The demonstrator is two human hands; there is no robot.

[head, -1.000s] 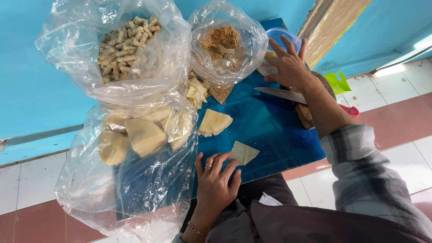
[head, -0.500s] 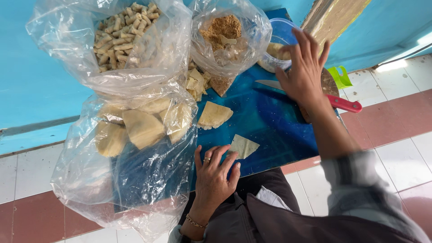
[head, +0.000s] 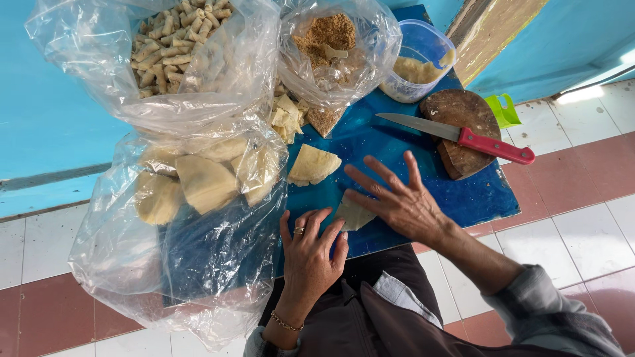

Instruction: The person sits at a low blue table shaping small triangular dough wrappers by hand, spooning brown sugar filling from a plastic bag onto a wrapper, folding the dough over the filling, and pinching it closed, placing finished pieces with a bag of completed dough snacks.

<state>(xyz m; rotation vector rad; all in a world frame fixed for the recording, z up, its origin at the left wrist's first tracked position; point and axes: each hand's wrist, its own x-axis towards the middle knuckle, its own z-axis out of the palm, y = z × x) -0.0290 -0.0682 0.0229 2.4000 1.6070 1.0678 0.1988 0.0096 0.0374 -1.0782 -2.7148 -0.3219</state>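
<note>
flatly, both hands [head: 311, 254] [head: 400, 201] on thin pale triangular wrapper [head: 354, 215]

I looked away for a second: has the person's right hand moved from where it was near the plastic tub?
Yes. The right hand has come back from the plastic tub toward the person, and now rests by the dough wrapper on the blue board.

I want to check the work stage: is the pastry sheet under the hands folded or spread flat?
Cannot tell fully: the pastry sheet lies flat on the blue board, mostly hidden under the right hand; the left hand touches its edge.
</note>
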